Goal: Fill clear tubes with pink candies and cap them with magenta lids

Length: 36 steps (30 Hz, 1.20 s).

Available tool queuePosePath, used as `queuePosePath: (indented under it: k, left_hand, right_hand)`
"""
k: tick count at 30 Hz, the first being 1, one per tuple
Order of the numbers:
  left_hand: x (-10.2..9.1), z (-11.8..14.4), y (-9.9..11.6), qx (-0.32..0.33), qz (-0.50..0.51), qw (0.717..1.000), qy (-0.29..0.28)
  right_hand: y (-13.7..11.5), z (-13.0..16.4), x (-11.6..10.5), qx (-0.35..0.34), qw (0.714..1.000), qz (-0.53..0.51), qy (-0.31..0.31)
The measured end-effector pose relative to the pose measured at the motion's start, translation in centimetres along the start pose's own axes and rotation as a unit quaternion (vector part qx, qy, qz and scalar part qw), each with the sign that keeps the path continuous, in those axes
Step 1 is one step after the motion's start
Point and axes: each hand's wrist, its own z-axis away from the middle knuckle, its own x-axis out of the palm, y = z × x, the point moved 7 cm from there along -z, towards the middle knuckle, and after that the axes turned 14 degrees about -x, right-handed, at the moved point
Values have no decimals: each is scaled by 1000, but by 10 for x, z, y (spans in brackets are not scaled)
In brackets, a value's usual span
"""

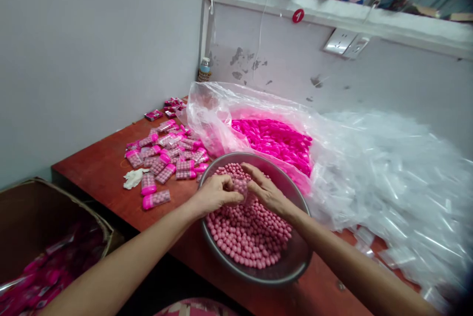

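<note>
Over a round metal bowl of small pink balls, my left hand pinches a small clear plastic case with pink balls in it. My right hand is beside the case, its fingers stretched out and apart; whether its thumb touches the case I cannot tell. Left of the bowl lie several clear cases with bright pink caps, filled with pink balls. Behind the bowl, loose pink caps fill an open clear plastic bag.
A large heap of clear empty cases covers the right of the red table. At lower left stands a cardboard box with pink packs inside. White crumpled tissue lies on the table. A shelf and sockets are on the wall.
</note>
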Motion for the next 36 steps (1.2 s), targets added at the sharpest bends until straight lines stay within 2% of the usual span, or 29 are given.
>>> queuePosePath:
  k: [3,7,9,12,14,17,22,26,30,32,36]
  left_hand:
    - [3,0,-4,-42,125,990,-58]
    - [9,2,-3,-75,233,961,-126]
    - [9,3,-4,-83,251,955,-135]
    - [7,4,-3,-70,243,959,-128]
    - [6,4,-3,-61,236,962,-125]
    - [5,3,-4,-65,233,963,-119]
    - [6,2,-5,-78,225,963,-123]
    - [5,1,-6,-93,226,964,-108]
    - [4,1,-7,-82,216,968,-101]
    - [5,2,-7,-81,219,967,-103]
    - [10,3,-5,-72,191,972,-116]
  right_hand:
    - [-27,-2,-16,-93,995,21,-36]
    - [-55,-4,-17,-178,971,113,-111]
    - [-59,-5,-16,-202,963,146,-99]
    - [-57,-3,-17,-219,962,159,-40]
    - [-53,-1,-17,-219,965,145,-11]
    - [-48,0,-18,-181,978,100,7]
    - [-47,-1,-17,-131,990,51,-31]
    - [-38,2,-21,-99,994,42,-26]
    - [-24,8,-16,-49,998,-28,-22]
    - [-24,9,-15,-50,998,-45,-12]
    - [-38,9,-15,-117,993,29,-8]
